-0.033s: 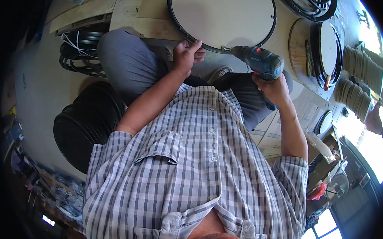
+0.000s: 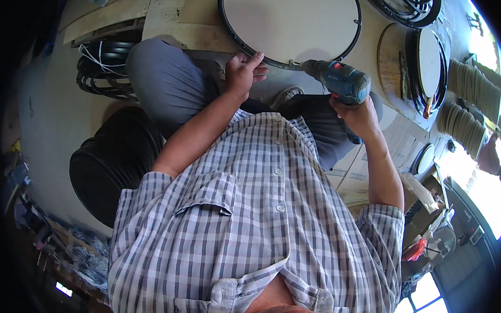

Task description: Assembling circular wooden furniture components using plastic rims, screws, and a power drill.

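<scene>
A round pale panel with a black rim point(image 2: 290, 24) lies on the workbench in front of me, small metal clips set along its inner edge. My left hand point(image 2: 244, 73) pinches the near left part of the rim, thumb on top and fingers underneath. My right hand point(image 2: 357, 115) is wrapped around the handle of a blue cordless drill point(image 2: 345, 82). The drill points left, its tip at a small metal clip point(image 2: 293, 63) on the near rim. The exact contact of the bit is too small to make out.
Right of the panel stand a stack of round framed panels point(image 2: 429, 66) and a bundle of black hoops point(image 2: 408, 8). Stacked pale curved pieces point(image 2: 474, 91) are farther right. At left are coiled black hoops point(image 2: 106, 66) and a stack of black round parts point(image 2: 113, 164).
</scene>
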{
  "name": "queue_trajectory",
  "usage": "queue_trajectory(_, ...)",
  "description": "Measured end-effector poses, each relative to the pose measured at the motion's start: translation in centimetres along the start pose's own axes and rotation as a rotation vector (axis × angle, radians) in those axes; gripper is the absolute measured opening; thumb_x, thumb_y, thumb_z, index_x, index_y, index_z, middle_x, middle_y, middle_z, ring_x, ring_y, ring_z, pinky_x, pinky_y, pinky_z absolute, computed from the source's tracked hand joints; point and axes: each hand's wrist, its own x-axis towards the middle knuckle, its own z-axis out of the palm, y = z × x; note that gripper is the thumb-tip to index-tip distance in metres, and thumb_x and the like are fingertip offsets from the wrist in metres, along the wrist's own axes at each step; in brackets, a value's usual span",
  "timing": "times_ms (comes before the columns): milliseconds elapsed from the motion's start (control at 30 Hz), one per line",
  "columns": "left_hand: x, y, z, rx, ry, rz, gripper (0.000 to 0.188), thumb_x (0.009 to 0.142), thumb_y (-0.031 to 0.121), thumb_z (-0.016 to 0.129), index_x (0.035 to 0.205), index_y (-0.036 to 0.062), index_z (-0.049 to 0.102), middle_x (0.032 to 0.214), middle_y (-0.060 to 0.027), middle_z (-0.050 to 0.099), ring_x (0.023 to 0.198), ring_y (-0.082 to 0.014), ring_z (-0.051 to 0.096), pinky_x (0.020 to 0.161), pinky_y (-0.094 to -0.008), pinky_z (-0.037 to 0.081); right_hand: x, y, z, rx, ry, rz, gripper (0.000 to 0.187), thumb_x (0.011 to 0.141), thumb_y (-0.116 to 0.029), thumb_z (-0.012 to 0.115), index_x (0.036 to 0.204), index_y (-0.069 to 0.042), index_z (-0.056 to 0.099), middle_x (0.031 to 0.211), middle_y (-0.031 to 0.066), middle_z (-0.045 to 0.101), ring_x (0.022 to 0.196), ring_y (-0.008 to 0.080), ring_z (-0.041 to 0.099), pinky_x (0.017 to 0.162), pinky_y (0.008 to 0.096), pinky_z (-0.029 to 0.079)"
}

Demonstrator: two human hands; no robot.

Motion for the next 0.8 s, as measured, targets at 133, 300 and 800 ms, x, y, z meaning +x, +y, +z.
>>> queue_trajectory(133, 0.0, -0.05, -0.08, -0.023, 0.002, 0.014, 0.028, 0.091, 0.026, 0.075, 0.091, 0.004, 0.057, 0.084, -0.0107, 0.069, 0.073, -0.0207, 0.072, 0.064, -0.0326, 0.059, 0.02, -0.29, 0.0, -0.082, -0.012, -0.015, 0.028, 0.082, -0.023, 0.074, 0.103, -0.004, 0.068, 0.088, 0.0169, 0.07, 0.084, 0.037, 0.065, 0.077, 0.0394, 0.052)
queue_trajectory(300, -0.04, 0.02, -0.1, -0.008, -0.014, 0.014, 0.029, 0.093, 0.027, 0.073, 0.093, 0.0045, 0.055, 0.087, -0.0133, 0.068, 0.079, -0.0252, 0.072, 0.071, -0.0378, 0.06, 0.15, -0.03, 0.01, 0.011, -0.06, 0.022, 0.028, 0.083, -0.022, 0.073, 0.105, -0.006, 0.068, 0.088, 0.016, 0.07, 0.084, 0.0343, 0.067, 0.077, 0.0389, 0.052)
queue_trajectory(800, -0.19, -0.08, -0.05, -0.014, -0.013, 0.039, 0.027, 0.094, 0.024, 0.071, 0.089, 0.0041, 0.054, 0.085, -0.0151, 0.069, 0.078, -0.0252, 0.072, 0.072, -0.0373, 0.061, 0.18, 0.06, 0.22, 0.018, -0.074, 0.034, 0.026, 0.084, -0.02, 0.072, 0.106, -0.008, 0.069, 0.089, 0.0124, 0.071, 0.084, 0.0288, 0.068, 0.08, 0.0361, 0.053)
